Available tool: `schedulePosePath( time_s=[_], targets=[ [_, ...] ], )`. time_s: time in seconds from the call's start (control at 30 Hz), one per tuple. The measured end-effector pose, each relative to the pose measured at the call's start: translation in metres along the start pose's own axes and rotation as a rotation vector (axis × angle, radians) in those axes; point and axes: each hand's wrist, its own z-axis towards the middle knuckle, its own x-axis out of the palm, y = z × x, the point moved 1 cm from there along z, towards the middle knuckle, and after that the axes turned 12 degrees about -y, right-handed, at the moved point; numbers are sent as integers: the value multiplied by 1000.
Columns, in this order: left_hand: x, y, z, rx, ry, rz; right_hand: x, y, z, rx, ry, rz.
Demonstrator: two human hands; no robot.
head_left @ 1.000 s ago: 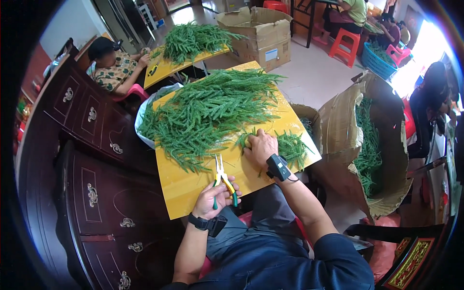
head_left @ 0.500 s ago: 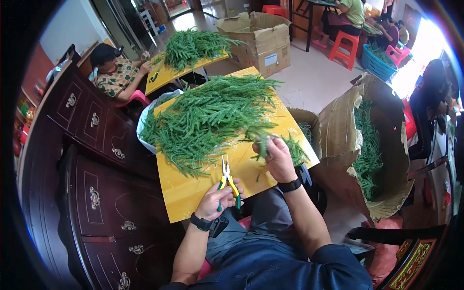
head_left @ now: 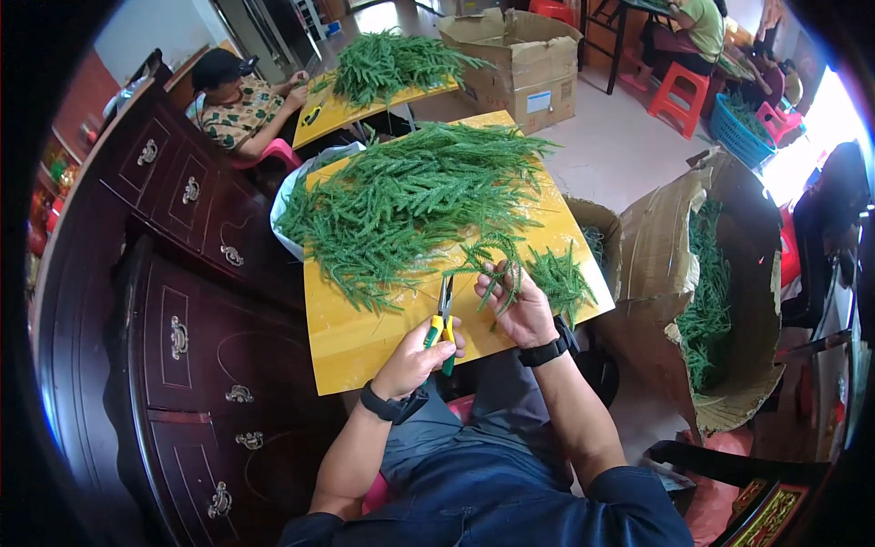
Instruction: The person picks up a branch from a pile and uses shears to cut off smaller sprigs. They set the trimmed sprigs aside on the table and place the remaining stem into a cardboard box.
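Note:
My left hand (head_left: pixel 415 360) is wrapped round the yellow-and-green handles of a pair of pliers (head_left: pixel 445 314), whose jaws point away from me. Close to the right of the jaw tips, my right hand (head_left: pixel 519 305) holds an artificial pine sprig (head_left: pixel 494 251) that curls up over the fingers. Whether the jaws touch the sprig's thin end I cannot tell. Beyond both hands a big heap of green artificial pine sprigs (head_left: pixel 410 205) covers much of the yellow table (head_left: pixel 351 351). A smaller bunch of sprigs (head_left: pixel 561 281) lies at the table's right side, next to my right hand.
A torn cardboard box (head_left: pixel 652 296) with greenery stands right of the table. Dark wooden drawers (head_left: pixel 205 356) line the left. Ahead, a person (head_left: pixel 241 109) sits at a second yellow table (head_left: pixel 342 114) with sprigs. Behind it stand another box (head_left: pixel 533 77) and a red stool (head_left: pixel 682 96).
The pliers have moved up and turned, their jaws now close to the sprig. My right hand has turned palm up, with its sprig raised in a curl. The whole view has shifted slightly.

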Motion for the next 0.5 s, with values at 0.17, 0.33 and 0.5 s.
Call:
schedulePosePath(
  time_s=[0.17, 0.33, 0.5],
  targets=[
    [4, 1, -10, 78, 111, 93, -3, 7, -1, -43, 11, 28],
    [9, -25, -10, 79, 71, 35, -3, 9, -4, -111, 44, -36],
    [4, -23, 7, 97, 63, 168, 7, 8, -9, -66, 103, -33]
  ],
)
